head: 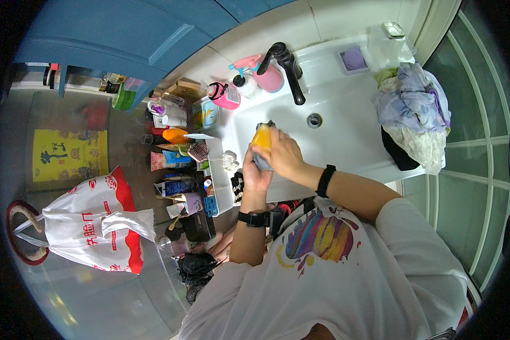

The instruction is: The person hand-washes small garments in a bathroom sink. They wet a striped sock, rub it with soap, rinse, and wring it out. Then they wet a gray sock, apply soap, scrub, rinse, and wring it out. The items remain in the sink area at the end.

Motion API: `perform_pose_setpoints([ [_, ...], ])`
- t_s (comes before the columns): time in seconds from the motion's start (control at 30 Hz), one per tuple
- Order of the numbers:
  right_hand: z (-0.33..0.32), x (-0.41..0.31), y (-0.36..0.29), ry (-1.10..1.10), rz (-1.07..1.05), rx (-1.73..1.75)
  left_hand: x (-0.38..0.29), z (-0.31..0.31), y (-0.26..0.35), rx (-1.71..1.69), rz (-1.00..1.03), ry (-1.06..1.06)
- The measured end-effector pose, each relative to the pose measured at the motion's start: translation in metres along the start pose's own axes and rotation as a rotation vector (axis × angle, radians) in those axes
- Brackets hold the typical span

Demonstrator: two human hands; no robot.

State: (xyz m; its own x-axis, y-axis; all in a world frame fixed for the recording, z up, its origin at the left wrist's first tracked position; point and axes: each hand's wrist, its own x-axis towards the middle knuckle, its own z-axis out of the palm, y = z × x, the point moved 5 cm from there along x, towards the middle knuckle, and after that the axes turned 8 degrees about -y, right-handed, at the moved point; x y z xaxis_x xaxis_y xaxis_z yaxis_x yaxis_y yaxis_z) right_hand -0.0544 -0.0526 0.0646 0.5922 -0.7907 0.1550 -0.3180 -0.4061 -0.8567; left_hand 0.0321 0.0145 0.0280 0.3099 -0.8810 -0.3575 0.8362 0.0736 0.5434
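Over the left part of a white washbasin point(344, 140), both of my hands are close together. My left hand point(256, 173) holds a bunched grey cloth point(262, 161), partly hidden by the fingers. In my right hand point(287, 155) is a yellow bar, apparently soap point(262, 138), pressed against the cloth. The bar is slightly blurred. A black faucet point(290, 70) stands behind the basin, its spout pointing toward the round drain point(314, 120). No running water is visible.
Crumpled laundry point(412, 110) lies on the basin's right rim, near a purple soap point(354, 58) in a dish. Pink bottles point(224, 96) stand behind on the left. Toiletries point(176, 136) and a white organizer point(221, 170) crowd the left side. A white-and-red plastic bag point(93, 225) hangs farther left.
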Motion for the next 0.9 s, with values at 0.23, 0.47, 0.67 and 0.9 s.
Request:
perform_pose_setpoints([
  [0.23, 0.013, -0.007, -0.003, -0.24, 0.016, -0.021, 0.005, 0.014, -0.006, 0.0, -0.009, -0.26],
  [0.47, -0.005, 0.01, 0.008, -0.076, 0.241, -0.096, 0.005, 0.01, -0.018, -0.008, -0.012, -0.003],
  [0.67, -0.007, 0.005, 0.007, 0.063, 0.064, -0.147, 0.004, 0.009, -0.012, -0.023, 0.014, -0.035],
  [0.9, 0.006, 0.024, 0.031, -0.096, 0.416, 0.271, 0.018, 0.01, -0.008, 0.036, 0.005, 0.038],
])
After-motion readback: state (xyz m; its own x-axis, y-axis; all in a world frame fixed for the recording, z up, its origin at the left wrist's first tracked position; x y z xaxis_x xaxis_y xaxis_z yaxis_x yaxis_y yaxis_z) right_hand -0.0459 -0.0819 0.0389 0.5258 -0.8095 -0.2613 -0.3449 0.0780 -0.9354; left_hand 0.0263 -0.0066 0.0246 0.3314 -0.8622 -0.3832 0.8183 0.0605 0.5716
